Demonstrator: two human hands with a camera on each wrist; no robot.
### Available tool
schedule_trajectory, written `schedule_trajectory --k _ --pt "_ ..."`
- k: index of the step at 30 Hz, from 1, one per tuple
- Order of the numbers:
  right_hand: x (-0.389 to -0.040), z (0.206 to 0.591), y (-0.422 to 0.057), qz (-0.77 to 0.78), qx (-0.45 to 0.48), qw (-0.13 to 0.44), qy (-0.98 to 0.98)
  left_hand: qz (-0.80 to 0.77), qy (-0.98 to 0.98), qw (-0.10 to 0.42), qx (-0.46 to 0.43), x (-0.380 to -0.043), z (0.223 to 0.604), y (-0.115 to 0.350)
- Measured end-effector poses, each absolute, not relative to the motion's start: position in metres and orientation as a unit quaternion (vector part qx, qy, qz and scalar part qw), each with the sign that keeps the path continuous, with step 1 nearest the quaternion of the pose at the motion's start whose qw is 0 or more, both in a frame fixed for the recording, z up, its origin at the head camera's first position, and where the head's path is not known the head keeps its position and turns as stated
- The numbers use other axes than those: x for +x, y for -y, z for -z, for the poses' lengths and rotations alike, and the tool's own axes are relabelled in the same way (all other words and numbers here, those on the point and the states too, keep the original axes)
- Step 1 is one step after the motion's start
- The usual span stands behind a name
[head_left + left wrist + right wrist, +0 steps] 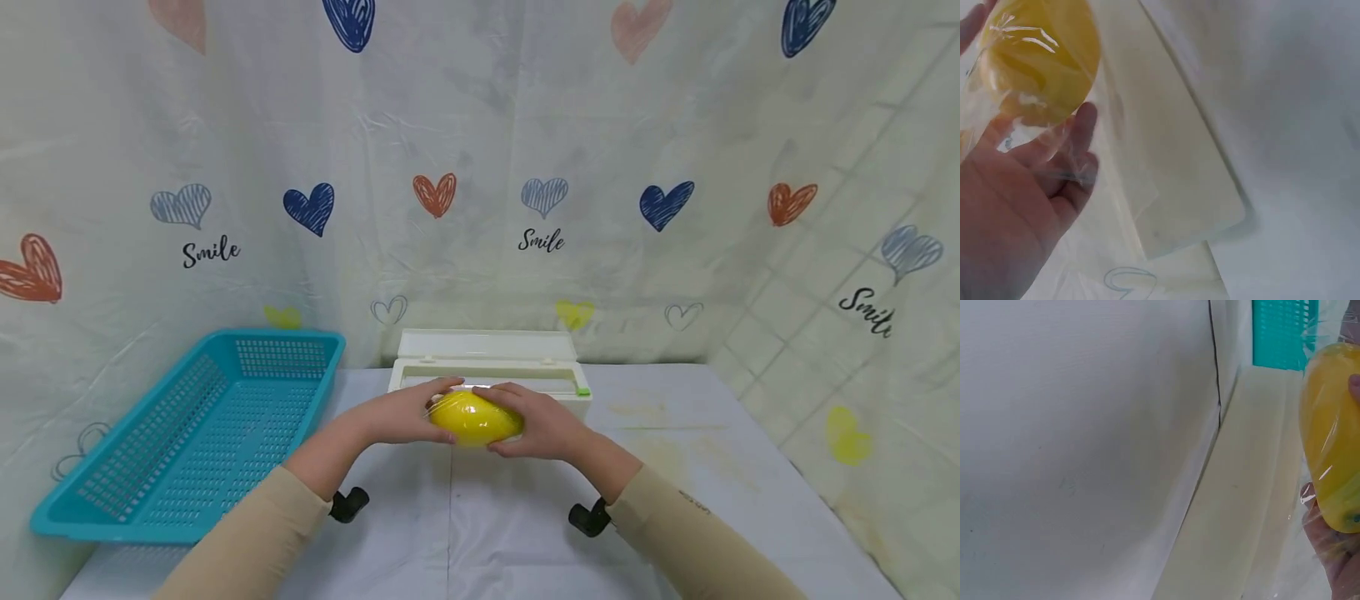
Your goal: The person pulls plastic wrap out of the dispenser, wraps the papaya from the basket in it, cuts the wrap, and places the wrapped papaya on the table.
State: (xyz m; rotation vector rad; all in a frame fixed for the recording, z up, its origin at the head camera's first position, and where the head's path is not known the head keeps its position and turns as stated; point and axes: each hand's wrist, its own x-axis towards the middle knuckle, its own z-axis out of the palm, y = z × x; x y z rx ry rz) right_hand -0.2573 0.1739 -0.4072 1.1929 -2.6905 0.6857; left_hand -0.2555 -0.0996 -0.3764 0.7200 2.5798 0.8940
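Observation:
A yellow mango [474,418] with clear plastic film [1113,156] around it is held up between both hands, over the front of a white film dispenser box [487,346]. My left hand [401,414] grips its left end, fingers above and thumb below. At the other end my right hand [542,423] holds it the same way. In the left wrist view the film lies over the left fingers and trails down past them. The right wrist view shows the mango at its right edge, shiny with film. The box's lid stands raised at the back.
A blue perforated plastic basket [225,533] stands on the left of the white-covered table [510,533]. A small green piece [582,392] sits at the box's right front corner. Behind the table hangs a curtain [480,275] printed with hearts.

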Motion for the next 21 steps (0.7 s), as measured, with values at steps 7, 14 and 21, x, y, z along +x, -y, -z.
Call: schedule_trajectory --k 7,14,21 --pt "-0.261 0.404 -0.175 -0.243 0.375 0.039 0.894 -0.239 -0.942 0.043 0.233 -0.252 0.364 0.102" --pt "-0.267 0.394 -0.175 -0.275 0.367 -0.005 0.889 -0.113 -0.93 -0.05 0.346 -0.247 0.366 0.093" --pt "-0.276 0.386 -0.175 -0.316 0.325 -0.069 0.889 -0.13 -0.928 -0.054 0.345 -0.252 0.381 0.089"
